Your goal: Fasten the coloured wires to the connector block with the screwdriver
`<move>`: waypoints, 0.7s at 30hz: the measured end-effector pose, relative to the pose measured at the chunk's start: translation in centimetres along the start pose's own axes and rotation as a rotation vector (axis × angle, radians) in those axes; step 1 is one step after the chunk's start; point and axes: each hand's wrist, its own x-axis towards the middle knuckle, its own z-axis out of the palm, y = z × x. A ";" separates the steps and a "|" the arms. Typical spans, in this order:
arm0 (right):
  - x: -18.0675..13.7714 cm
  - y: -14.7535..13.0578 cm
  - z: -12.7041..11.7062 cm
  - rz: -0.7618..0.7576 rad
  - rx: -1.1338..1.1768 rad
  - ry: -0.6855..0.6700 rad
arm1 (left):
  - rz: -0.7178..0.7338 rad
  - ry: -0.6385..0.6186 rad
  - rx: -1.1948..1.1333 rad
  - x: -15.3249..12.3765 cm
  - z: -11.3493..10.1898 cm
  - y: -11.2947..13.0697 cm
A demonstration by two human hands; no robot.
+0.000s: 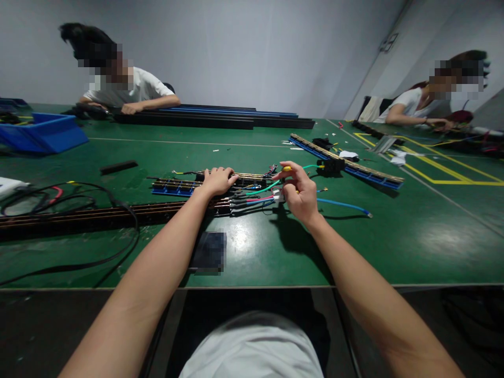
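Note:
My left hand (216,182) rests over a short dark rail with copper-coloured strips (252,177), its fingers curled across the top. Beside that rail lies another with a blue base (173,186). My right hand (300,190) is closed, with yellow showing at its fingers, apparently a yellow wire (287,168). Close by, several coloured wires (255,200) leave the end of a long dark rail (98,215), and a white tag (277,196) sits among them. A blue wire (342,202) with a metal end stretches right, beneath my right hand. A green wire (311,167) runs toward a black block (329,167).
A diagonal blue-based rail (374,176) lies back right. Black cable loops (136,231) and a dark flat object (208,252) lie nearer. A blue bin (47,134) stands left. Two co-workers sit across the table (394,236), one behind long dark profiles (220,119).

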 end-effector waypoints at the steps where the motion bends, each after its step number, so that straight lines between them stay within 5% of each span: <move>1: 0.0 0.0 0.0 0.006 0.040 0.045 | -0.001 -0.002 0.000 0.0 -0.1 0.0; 7: 0.4 -0.7 -0.2 0.008 0.173 0.202 | 0.004 -0.008 -0.010 -0.3 -0.3 0.1; 13: -0.3 -3.2 0.0 -0.064 0.069 0.061 | -0.008 -0.005 -0.003 -0.3 -0.3 0.2; 21: 0.6 -3.5 0.4 0.150 0.473 0.234 | -0.003 -0.006 -0.001 -0.3 -0.3 0.1</move>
